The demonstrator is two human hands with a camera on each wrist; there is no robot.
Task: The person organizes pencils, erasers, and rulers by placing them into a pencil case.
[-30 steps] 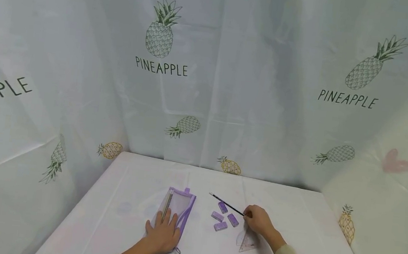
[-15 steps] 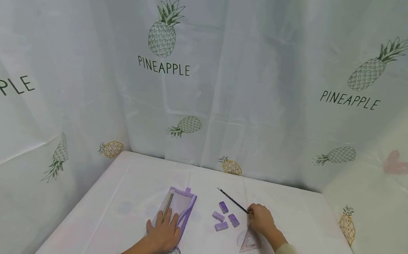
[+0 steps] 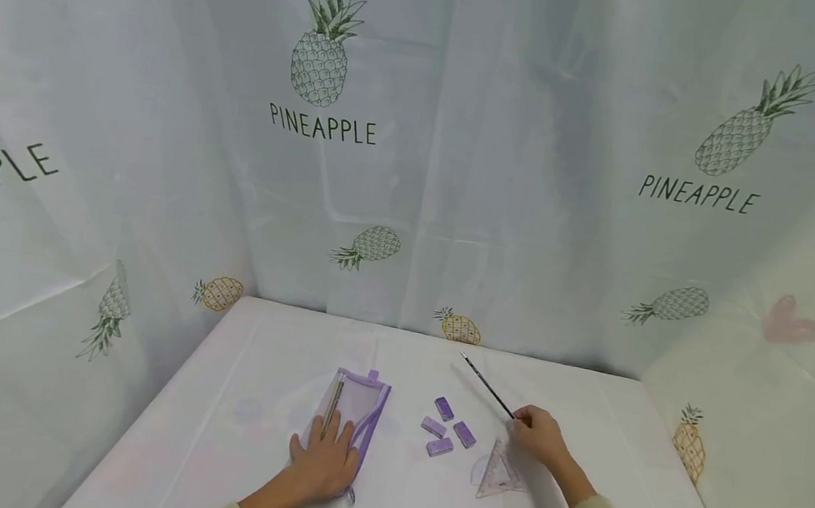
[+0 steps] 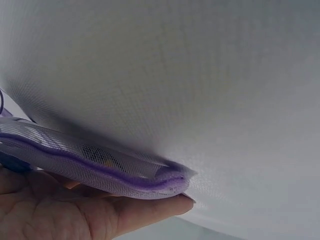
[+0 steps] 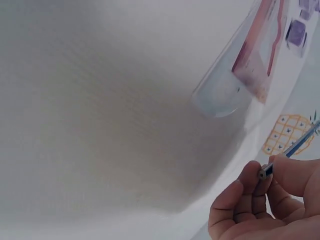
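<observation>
Your right hand (image 3: 539, 434) pinches a pencil (image 3: 486, 385) over the table (image 3: 269, 339); your left hand (image 3: 326, 463) lies spread on a mesh pencil case (image 3: 362, 400), four purple erasers (image 3: 464, 434) between, set square (image 3: 500, 489) and protractor (image 3: 477, 470) nearer the right

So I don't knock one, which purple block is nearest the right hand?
The rightmost purple block in the head view; the other three lie farther left, away from the right hand.

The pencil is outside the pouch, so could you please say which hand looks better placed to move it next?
Probably the right hand: it pinches the pencil near one end, while the left hand rests on the pouch, away from the pencil.
</observation>
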